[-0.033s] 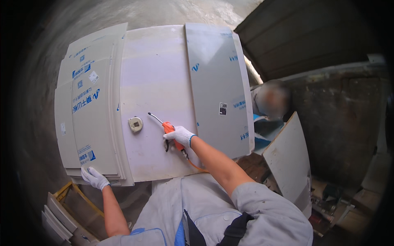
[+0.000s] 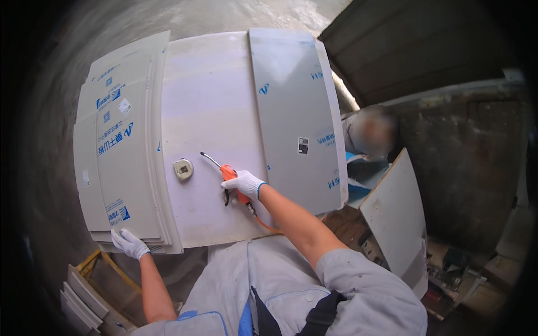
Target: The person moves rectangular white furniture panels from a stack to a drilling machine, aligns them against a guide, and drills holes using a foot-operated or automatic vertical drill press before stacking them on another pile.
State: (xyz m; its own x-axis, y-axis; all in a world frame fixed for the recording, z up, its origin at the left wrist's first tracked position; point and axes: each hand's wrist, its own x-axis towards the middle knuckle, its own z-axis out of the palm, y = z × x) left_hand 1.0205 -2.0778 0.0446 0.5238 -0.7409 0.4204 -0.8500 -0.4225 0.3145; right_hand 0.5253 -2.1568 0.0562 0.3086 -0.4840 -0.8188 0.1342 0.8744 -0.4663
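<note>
– Hardly anything has moved since the earlier frame: the whole view has slid a touch, and the gun (image 2: 228, 175) keeps its place over the middle of the table (image 2: 210, 101).

– Held how?

– By the right hand (image 2: 245, 185), closed round the body. It looks like an air gun: orange, with a black lever (image 2: 226, 197), a slim metal nozzle (image 2: 212, 161) with a dark tip pointing away and leftward, and an orange hose (image 2: 268, 227) running back toward the wearer. Whether it touches the table, I can't tell.

– Any advice?

– I'd keep the wrist steady, the nozzle low and slanted, and the hose slack so it can't tug. Press the lever only with the tip turned from the co-worker (image 2: 374, 133) beyond the right edge. Mind the tape measure (image 2: 183, 169) just left of the nozzle, too.

– And the left hand (image 2: 130, 244)?

– On the near edge of the stack (image 2: 120, 168) of panels; gripping or merely resting, I can't say. One grey panel (image 2: 294, 106) lies along the right side.
</note>
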